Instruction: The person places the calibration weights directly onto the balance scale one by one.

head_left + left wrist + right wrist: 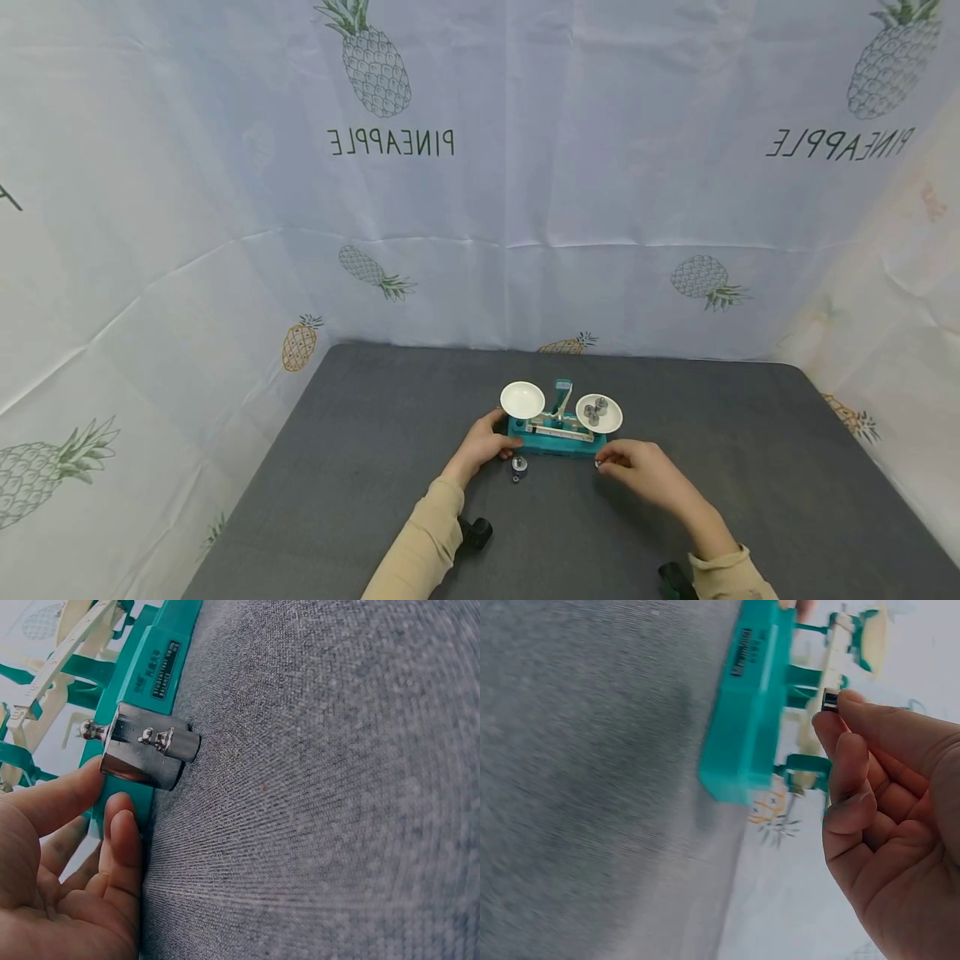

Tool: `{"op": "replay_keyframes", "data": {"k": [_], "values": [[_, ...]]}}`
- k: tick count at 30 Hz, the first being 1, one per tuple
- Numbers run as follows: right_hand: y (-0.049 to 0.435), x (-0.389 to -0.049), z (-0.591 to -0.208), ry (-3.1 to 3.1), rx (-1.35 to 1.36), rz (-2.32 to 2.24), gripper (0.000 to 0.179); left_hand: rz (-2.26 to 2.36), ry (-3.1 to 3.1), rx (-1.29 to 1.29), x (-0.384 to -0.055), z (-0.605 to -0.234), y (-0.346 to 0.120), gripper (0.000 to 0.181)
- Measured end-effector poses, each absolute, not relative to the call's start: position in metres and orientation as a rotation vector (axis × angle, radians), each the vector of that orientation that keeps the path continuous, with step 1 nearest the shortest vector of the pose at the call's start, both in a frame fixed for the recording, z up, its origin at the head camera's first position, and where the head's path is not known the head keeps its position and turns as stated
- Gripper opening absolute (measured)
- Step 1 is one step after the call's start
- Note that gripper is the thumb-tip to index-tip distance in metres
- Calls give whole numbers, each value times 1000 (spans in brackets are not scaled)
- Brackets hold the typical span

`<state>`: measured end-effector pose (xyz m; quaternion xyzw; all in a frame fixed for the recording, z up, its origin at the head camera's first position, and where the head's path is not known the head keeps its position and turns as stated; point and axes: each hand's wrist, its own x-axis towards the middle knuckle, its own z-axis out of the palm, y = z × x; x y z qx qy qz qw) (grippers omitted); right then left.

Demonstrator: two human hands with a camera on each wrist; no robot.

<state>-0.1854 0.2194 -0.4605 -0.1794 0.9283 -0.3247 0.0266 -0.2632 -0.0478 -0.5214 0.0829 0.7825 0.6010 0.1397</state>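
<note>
Green plastic is forming the base of the scale (pixel 558 447), which is standing near the middle of the dark grey desk (pixel 405 400). The right pan (pixel 613 423) is holding a few metal weights (pixel 596 411), grouped together and standing close to one another. The left pan (pixel 522 400) is showing its white inner surface and sitting higher than the right one, and the pale beam (pixel 558 432) between them is sloping down toward the right.

The left hand (pixel 480 442) is gripping the left end of the base, thumb and fingers bracketing it under the left pan. The right hand (pixel 643 472) is pinching a tiny metal piece (pixel 830 700) between thumb and forefinger, just beside the near right corner of the base.

On the desk, a large weight (pixel 519 465) is standing just to the near side of the base, toward the left, with a small weight (pixel 516 479) standing right in front of it. Pale sleeves (pixel 420 533) are covering both forearms. Beyond the desk, a white cloth (pixel 540 192) printed with pineapples is hanging.
</note>
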Motion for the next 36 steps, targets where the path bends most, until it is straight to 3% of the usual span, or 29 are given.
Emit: {"op": "replay_keyframes", "data": {"k": [11,36], "values": [[222,-187,-442,2927,-464,-1049,14,1746,2277,227,-262,-524,-47,63],[225,-214,-443,3075,-292,-1072,17,1760,2263,280,-261,-522,-49,63]]}}
